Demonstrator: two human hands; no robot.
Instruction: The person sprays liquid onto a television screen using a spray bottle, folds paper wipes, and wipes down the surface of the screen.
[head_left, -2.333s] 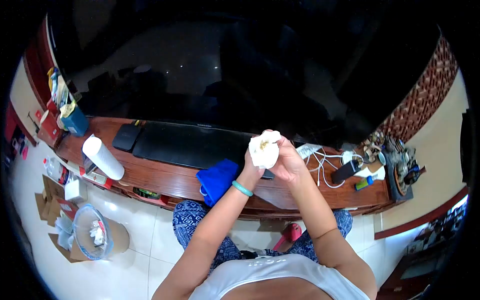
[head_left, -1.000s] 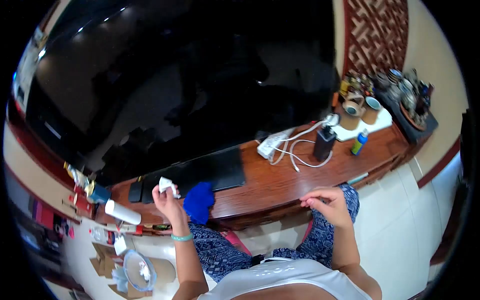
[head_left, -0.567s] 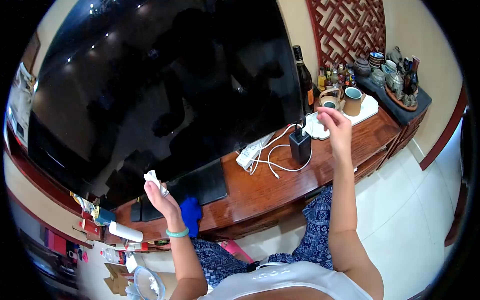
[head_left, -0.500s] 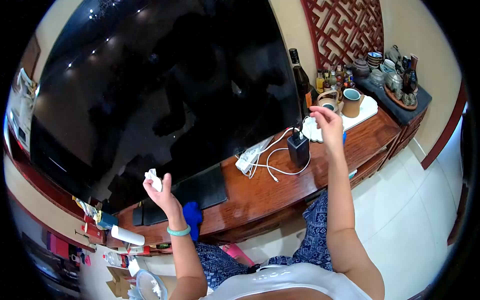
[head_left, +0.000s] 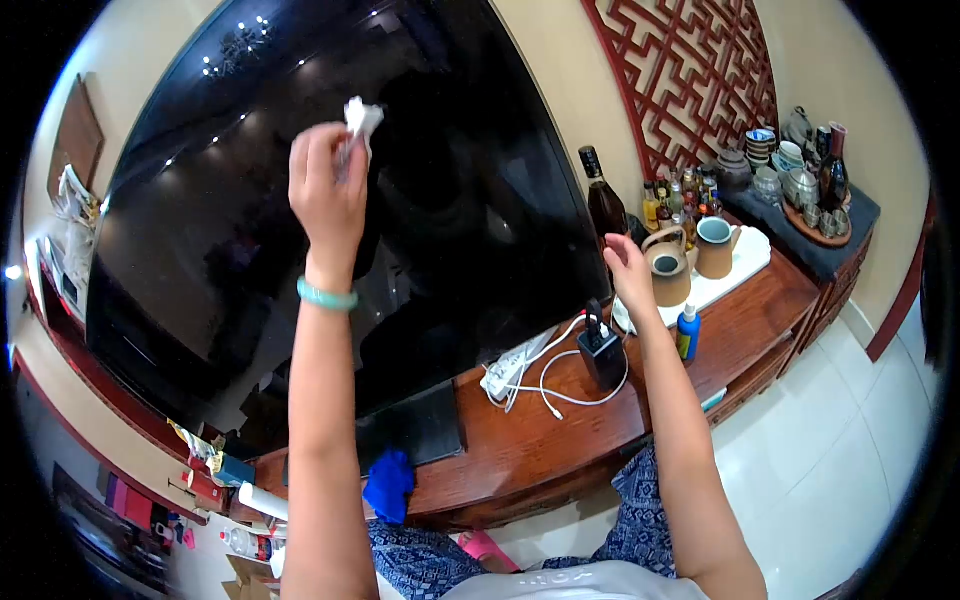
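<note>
A crumpled white tissue is pinched in the left fingers before a dark screen; the right fingers, slightly parted, are raised beside a bottle.

A home living room, shown by the big wall-side television, wooden bench and teaware at right.

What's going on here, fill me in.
A person's left hand grips a crumpled white tissue, raised in front of the big dark screen; whether it touches the glass can't be told. The right hand shows nothing in its grasp and is held up near the dark bottle and the handled pot. A blue cloth lies at the front edge of the wooden cabinet, with neither hand on it.
</note>
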